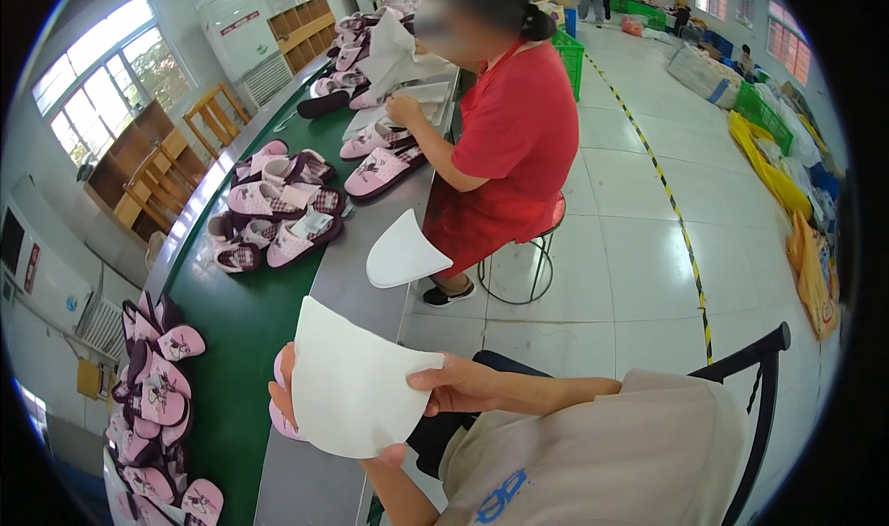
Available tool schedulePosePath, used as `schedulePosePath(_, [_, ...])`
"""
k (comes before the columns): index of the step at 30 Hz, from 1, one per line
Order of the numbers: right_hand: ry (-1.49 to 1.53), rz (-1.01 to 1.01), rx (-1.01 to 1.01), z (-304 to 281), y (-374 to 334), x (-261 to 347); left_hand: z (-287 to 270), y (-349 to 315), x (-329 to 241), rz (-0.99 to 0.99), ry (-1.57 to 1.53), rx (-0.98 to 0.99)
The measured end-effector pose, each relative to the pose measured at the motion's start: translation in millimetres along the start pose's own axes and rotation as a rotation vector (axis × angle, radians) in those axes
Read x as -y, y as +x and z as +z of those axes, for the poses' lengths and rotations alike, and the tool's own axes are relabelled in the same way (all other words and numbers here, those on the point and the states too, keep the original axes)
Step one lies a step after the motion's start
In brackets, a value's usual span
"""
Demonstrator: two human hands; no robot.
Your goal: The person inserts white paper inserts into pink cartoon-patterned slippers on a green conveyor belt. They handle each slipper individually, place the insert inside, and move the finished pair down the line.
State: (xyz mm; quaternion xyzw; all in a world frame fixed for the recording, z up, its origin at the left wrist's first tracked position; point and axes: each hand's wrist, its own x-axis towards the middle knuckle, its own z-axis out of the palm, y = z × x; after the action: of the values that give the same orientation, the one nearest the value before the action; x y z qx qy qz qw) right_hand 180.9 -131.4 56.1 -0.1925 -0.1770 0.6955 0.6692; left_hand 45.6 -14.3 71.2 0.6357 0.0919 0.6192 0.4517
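My right hand (451,384) pinches the right edge of a white shaped sheet (356,382), thumb on top. My left hand (394,457) holds the same sheet from below and the left. Its thumb is on the lower edge and its fingers show past the left edge, the palm hidden. The sheet has one wide curved end and is held tilted above the grey table edge. Part of a pink slipper (279,418) shows behind the left fingers. Beyond the sheet, a small stack of similar white shaped sheets (403,250) lies at the table's edge.
Pink slippers with dark soles (287,202) lie grouped on the green tabletop (222,313); more slippers (162,392) line its left side. A person in red (523,123) sits farther along, hands among slippers and paper. A black chair frame (767,415) stands at right.
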Motion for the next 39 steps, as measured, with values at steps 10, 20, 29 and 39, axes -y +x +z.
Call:
schedulePosePath(10, [-0.501, -0.33, -0.161, 10.9, -20.9, 20.9, -1.9, -23.2, 16.8, -0.055, 0.123, -0.031])
schedulePosePath(20, [-1.103, -0.764, -0.03, 0.2, -17.5, 40.9, -20.6, -33.5, 29.3, -0.228, 0.035, -0.15])
schedulePosePath(29, [-1.276, -0.693, -0.071, 5.0, -4.5, 24.3, -28.0, -23.3, 3.1, -0.34, -0.034, -0.07])
schedulePosePath(39, [-1.338, -0.614, -0.176, -5.1, 7.1, -14.7, -142.3, 22.1, -8.1, -0.068, 0.778, 0.07])
